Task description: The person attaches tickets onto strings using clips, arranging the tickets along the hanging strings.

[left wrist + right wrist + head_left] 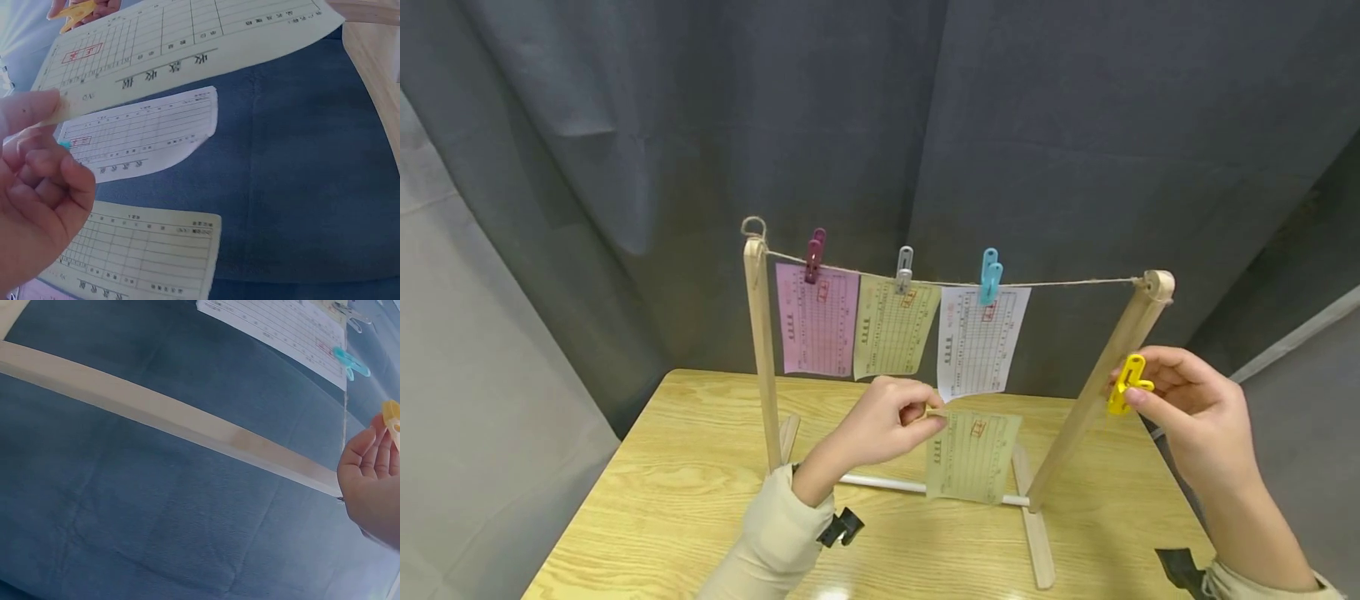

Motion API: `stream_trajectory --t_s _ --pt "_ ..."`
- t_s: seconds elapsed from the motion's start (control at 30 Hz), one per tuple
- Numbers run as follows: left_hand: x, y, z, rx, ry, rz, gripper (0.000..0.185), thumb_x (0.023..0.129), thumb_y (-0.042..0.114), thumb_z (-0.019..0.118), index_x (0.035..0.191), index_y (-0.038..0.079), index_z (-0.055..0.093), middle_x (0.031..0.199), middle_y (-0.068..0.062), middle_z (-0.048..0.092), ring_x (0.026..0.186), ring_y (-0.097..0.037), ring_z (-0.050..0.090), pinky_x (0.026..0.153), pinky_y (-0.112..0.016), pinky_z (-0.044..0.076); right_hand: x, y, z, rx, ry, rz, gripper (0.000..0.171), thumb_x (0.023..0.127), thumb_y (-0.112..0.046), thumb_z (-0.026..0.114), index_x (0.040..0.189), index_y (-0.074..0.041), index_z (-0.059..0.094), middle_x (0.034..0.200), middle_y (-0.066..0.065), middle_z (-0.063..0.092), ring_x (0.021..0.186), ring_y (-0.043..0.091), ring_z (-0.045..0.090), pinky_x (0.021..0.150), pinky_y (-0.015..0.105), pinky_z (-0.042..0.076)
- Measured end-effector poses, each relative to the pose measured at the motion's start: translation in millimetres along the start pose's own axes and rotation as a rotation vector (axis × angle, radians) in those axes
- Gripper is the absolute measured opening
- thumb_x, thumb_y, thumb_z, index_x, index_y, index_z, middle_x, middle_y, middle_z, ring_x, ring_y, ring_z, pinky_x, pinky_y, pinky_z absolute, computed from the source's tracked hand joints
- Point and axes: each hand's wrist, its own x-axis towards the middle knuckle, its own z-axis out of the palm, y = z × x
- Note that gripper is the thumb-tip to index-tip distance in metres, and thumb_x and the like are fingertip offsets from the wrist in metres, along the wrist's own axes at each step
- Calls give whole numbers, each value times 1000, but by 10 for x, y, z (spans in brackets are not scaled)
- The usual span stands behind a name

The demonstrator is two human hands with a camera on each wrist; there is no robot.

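In the head view my left hand [887, 421] pinches the upper left corner of a pale yellow-green printed slip [973, 458], which hangs below the string. The same slip [181, 50] spans the top of the left wrist view. At the right post, my right hand [1198, 417] holds a yellow clothespin [1126, 385] between thumb and fingers. Three slips hang clipped on the string [1075, 283]: a pink slip [818, 325] under a maroon clothespin [815, 256], a yellow-green slip [895, 329] under a grey clothespin [904, 270], and a white slip [981, 346] under a blue clothespin [990, 277].
A wooden left post [762, 350] and right post [1105, 383] carry the string. A white bar [883, 482] joins them low down, above the wood-grain table [662, 500]. Behind stands a dark grey curtain [850, 125].
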Motion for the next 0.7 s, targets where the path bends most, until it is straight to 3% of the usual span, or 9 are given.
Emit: stream_trajectory --t_s 0.3,0.5,0.7 --pt "194 41 3 6 58 11 3 76 3 66 78 2 63 72 -2 55 61 -14 49 53 -18 42 186 -98 54 177 72 -97 30 74 34 39 102 26 48 91 28 62 82 32 62 72 28 52" --pt "305 67 32 -52 96 36 3 81 2 61 79 1 63 70 -4 60 61 -8 51 55 -17 45 289 -159 82 205 136 -130 31 73 35 38 101 27 48 90 29 62 83 34 62 74 32 52" --pt "400 92 43 -113 177 -2 3 81 1 61 81 0 64 69 -4 59 59 -4 49 53 -15 45 432 -212 111 201 183 -169 30 71 36 40 99 28 48 87 30 62 79 34 61 71 31 52"
